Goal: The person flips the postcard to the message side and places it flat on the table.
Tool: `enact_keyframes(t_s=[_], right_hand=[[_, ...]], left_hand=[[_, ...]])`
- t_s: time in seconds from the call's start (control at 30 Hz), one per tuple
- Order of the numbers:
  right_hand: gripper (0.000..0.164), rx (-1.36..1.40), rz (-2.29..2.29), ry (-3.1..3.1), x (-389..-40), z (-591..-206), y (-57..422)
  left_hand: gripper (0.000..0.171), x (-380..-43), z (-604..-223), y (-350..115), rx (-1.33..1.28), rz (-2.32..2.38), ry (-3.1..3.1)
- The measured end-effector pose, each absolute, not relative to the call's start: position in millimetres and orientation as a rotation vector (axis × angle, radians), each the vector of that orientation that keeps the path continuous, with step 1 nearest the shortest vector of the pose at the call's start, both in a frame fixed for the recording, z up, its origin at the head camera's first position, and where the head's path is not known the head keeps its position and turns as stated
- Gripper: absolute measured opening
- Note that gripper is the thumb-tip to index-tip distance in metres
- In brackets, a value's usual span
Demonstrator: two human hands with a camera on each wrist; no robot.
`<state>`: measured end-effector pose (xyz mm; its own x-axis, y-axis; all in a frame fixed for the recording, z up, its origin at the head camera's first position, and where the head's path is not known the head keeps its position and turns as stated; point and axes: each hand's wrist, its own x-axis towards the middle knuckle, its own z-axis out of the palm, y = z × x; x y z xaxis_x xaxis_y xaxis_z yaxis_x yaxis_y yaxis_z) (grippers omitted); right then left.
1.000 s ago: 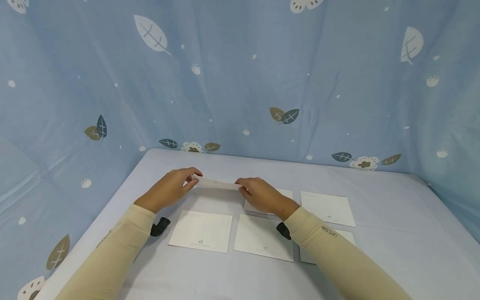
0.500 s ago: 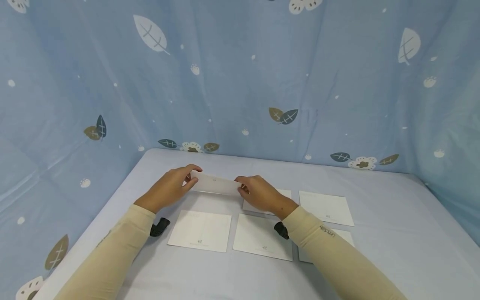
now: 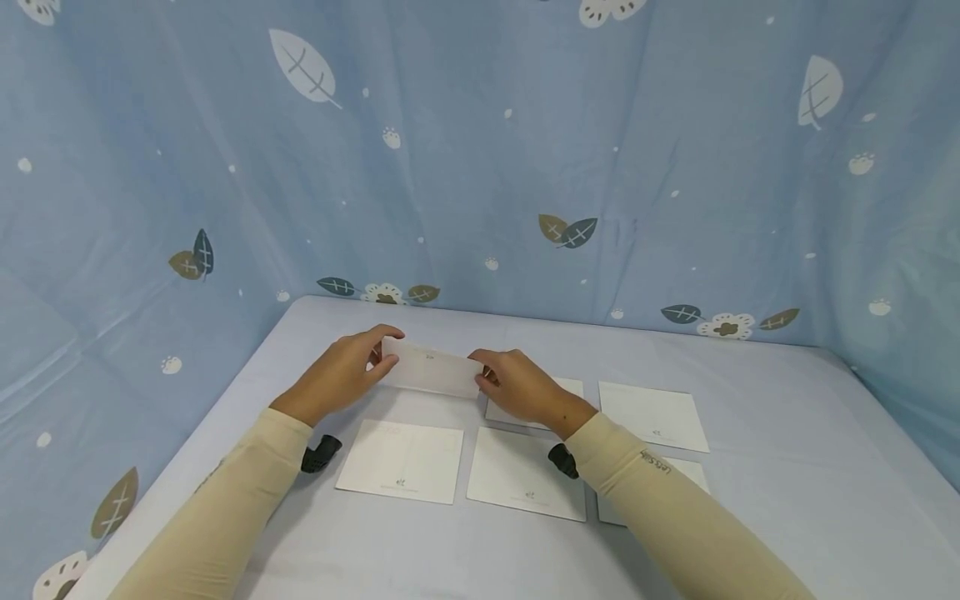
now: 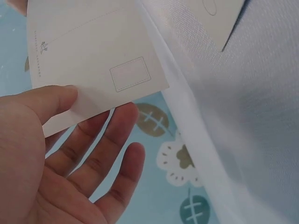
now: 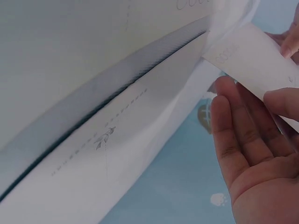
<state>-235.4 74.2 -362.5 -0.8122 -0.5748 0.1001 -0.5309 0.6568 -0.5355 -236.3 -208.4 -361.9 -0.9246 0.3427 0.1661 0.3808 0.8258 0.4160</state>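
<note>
Between both hands a white postcard point(image 3: 431, 372) is held up, tilted, over the back left of the table. My left hand point(image 3: 343, 368) pinches its left end; in the left wrist view the thumb lies on the postcard's point(image 4: 100, 56) printed face, which has a stamp box and a dotted line, and the fingers are behind it. My right hand point(image 3: 521, 387) pinches the other end, thumb in front, as the right wrist view shows with the postcard point(image 5: 257, 60). Below my left hand lies one flat postcard point(image 3: 401, 461); another postcard point(image 3: 527, 475) lies below my right hand.
More postcards lie on the white-covered table point(image 3: 420, 550): one postcard point(image 3: 652, 415) at the right, one postcard point(image 3: 570, 388) partly behind my right hand, and one postcard point(image 3: 688, 473) partly under my right sleeve. A blue leaf-patterned curtain point(image 3: 450, 167) hangs behind the table.
The held postcard has tilted so that more of its face shows to the head view; its lower edge has dropped a little. Both hands keep their grip and have risen slightly.
</note>
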Motion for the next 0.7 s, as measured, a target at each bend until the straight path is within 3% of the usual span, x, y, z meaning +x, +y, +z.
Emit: enact_keyframes(t_s=[0.7], right_hand=[[0.050, -0.991, -0.879, 2.784, -239.6, -365.7, 74.3]], left_hand=[[0.049, -238.8, -364.7, -207.6, -0.535, -0.733, -2.949]])
